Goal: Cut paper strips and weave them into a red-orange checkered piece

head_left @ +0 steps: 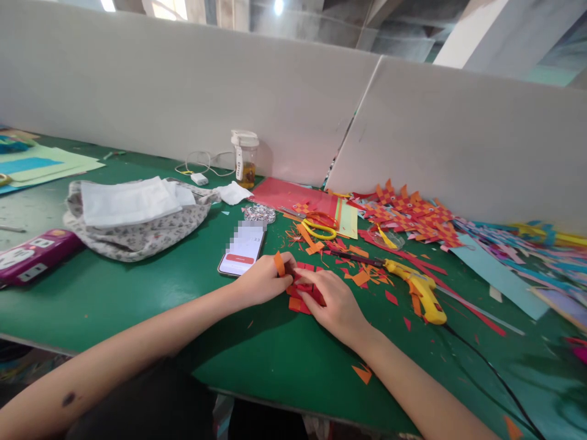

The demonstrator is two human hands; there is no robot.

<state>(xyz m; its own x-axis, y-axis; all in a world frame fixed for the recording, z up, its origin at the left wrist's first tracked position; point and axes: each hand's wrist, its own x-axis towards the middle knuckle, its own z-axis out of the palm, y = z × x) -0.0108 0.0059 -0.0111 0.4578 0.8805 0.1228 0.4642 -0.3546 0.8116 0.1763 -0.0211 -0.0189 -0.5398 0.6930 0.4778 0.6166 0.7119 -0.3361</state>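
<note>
Though messy, green table [160, 278] beside partition [151, 91].

We look across a green surface [123, 287] with a smooth sheen, pale light reflecting on its left side. Along its far edge we see a whitish partition made of two panels, the left panel [183, 79] and the right panel [481, 134], meeting at a slanting seam [352, 122] that darkens and looks ragged toward the bottom. Over its top we make out a bright window [169, 9] at the upper left, a round glowing lamp [278, 7] near the middle, and a thick pale pillar [477, 30] leaning at the right, with dim grey structure between them, blurred.
</note>
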